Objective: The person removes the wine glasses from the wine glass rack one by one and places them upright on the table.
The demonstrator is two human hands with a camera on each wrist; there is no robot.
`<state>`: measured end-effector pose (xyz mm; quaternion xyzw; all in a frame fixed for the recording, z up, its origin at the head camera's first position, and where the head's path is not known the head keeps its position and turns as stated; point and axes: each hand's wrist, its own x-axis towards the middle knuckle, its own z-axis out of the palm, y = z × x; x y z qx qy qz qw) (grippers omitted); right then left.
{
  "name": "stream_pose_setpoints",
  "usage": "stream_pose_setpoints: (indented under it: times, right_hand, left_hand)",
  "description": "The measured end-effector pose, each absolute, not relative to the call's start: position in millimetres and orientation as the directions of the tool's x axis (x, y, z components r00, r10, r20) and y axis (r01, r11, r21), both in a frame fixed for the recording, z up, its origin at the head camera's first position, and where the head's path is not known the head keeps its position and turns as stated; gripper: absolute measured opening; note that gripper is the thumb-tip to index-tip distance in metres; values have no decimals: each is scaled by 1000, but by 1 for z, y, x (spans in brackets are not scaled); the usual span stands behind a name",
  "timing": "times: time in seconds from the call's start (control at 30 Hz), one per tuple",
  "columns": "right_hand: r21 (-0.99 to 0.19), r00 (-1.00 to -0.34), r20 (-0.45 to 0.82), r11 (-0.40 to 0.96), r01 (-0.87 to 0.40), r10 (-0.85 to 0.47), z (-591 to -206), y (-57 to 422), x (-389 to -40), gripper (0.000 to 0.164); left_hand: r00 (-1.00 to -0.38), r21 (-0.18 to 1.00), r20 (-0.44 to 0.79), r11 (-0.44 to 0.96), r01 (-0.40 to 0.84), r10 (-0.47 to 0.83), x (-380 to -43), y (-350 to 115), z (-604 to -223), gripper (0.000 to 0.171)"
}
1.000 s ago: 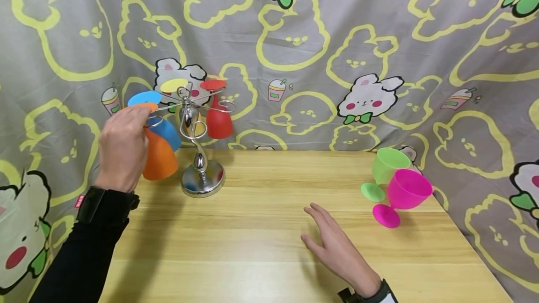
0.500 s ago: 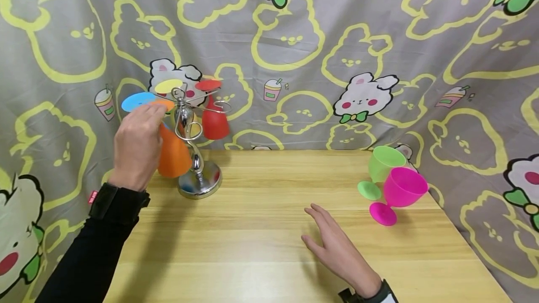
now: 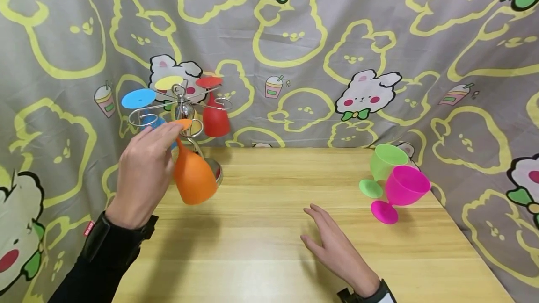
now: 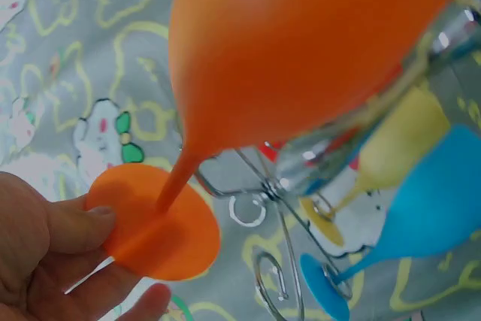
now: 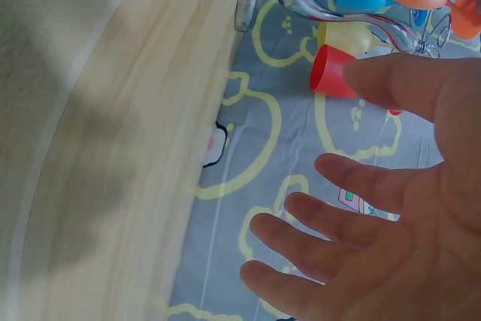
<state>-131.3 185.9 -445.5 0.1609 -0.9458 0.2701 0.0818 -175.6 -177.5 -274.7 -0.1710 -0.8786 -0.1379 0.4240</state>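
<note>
My left hand (image 3: 145,169) pinches the orange goblet (image 3: 194,176) by its round foot, with the bowl hanging upside down in front of the metal glass rack (image 3: 181,99). In the left wrist view the thumb lies on the orange foot (image 4: 180,238). Hanging foot-up from the rack's wire arms are a blue goblet (image 3: 139,99), a yellow goblet (image 3: 169,82) and a red goblet (image 3: 216,118). My right hand (image 3: 337,249) is held over the table's front middle, fingers apart and holding nothing.
Upright at the table's right side stand a green goblet (image 3: 388,160) and a magenta goblet (image 3: 406,185), close together. A patterned curtain (image 3: 294,60) encloses the wooden table (image 3: 261,228) at the back and sides.
The left hand has brought the orange goblet away from the rack's left side, rightward and toward me, leaving a wire loop there bare. The right hand keeps its place.
</note>
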Motion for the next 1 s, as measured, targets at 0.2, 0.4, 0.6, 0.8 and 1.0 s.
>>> stream_pose_setpoints:
  times: [0.2,0.4,0.6,0.8,1.0]
  right_hand:
    - [-483,-934,245,802,-351,-261,-445,186,-133,61]
    - [-481,-934,242,803,-351,-264,-445,186,-133,61]
    - [-498,-935,235,792,-352,-267,-445,184,-134,61]
    - [-524,-932,244,772,-358,-267,-445,178,-134,59]
    - [-538,-925,267,754,-377,-272,-446,170,-134,57]
  left_hand:
    - [-642,272,763,860,432,81,-162,-175,-275,42]
    - [-718,432,695,818,380,-33,-158,-174,-281,32]
    - [-834,615,546,713,337,-77,-157,-173,-300,30]
    - [-955,882,292,400,249,-50,-160,-172,-333,37]
    - [-998,988,-17,-149,-26,60,-161,-157,-369,45]
